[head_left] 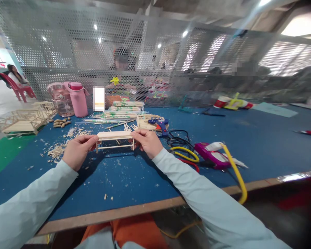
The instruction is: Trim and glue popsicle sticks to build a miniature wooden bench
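Between my two hands is a small wooden-stick bench model [114,135], its flat top up and its thin legs pointing down toward the blue table [134,183]. My left hand [80,148] pinches its left end by the edge of the top. At the right end, my right hand [146,141] grips the corner with thumb and fingers; some of those fingers are hidden behind the model. A blue glue gun [161,125] lies just beyond my right hand, beside more stick work.
Bundled sticks [124,112], a pink bottle [79,100] and peanuts [61,122] stand toward the back. Finished stick models [23,121] are at left. Purple-handled pliers [212,155] and cables [181,138] lie at right. A perforated metal screen [93,52] closes the far side.
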{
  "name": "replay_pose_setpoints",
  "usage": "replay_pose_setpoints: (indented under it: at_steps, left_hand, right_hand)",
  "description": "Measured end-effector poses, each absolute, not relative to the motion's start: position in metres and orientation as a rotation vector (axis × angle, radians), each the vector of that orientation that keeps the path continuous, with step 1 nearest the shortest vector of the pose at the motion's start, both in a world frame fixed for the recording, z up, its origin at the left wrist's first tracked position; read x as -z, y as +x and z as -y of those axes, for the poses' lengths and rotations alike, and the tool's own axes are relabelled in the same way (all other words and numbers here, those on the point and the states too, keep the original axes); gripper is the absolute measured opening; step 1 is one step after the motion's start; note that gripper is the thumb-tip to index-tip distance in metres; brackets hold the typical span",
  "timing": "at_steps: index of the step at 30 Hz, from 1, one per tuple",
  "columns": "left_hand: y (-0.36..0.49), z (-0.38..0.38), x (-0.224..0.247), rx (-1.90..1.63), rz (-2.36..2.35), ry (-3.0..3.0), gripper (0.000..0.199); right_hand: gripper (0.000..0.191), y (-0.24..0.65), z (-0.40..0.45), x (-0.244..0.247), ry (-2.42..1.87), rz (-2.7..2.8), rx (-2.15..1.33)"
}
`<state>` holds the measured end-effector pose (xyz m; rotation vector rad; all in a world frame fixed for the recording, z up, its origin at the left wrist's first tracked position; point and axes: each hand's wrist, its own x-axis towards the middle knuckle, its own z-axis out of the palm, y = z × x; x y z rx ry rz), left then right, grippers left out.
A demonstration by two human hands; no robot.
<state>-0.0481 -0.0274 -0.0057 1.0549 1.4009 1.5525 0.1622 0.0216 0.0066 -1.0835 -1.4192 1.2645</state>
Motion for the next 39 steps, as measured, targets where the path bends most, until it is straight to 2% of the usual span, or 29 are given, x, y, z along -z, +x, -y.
replay_pose_setpoints:
  at_steps: [6,12,20,24,28,39]
  left_hand:
    - [-0.05,0.025,0.007,-1.556,-1.392,1.099,0.036]
    - [-0.061,0.025,0.002,-1.423,-1.641,1.393,0.034]
    - [-0.077,0.033,0.0,-0.886,-1.776,2.311,0.032]
    - [-0.071,0.032,0.003,-1.074,-1.711,2.589,0.041]
    - [-0.054,0.026,0.01,-1.113,-1.6,2.777,0.032]
    - [-0.044,0.019,0.016,-1.084,-1.614,2.706,0.026]
  right_hand:
    - [0.018,0.163,-0.024,-0.001,-1.066,1.441,-1.241]
    - [0.025,0.166,-0.031,0.006,-1.07,1.623,-1.24]
    - [0.016,0.18,-0.036,0.005,-1.004,2.162,-0.721]
    - [0.017,0.176,-0.033,0.006,-0.915,2.13,-0.409]
    - [0.013,0.17,-0.032,0.01,-0.708,2.239,-0.223]
    - [0.009,0.165,-0.04,0.015,-0.706,2.294,-0.215]
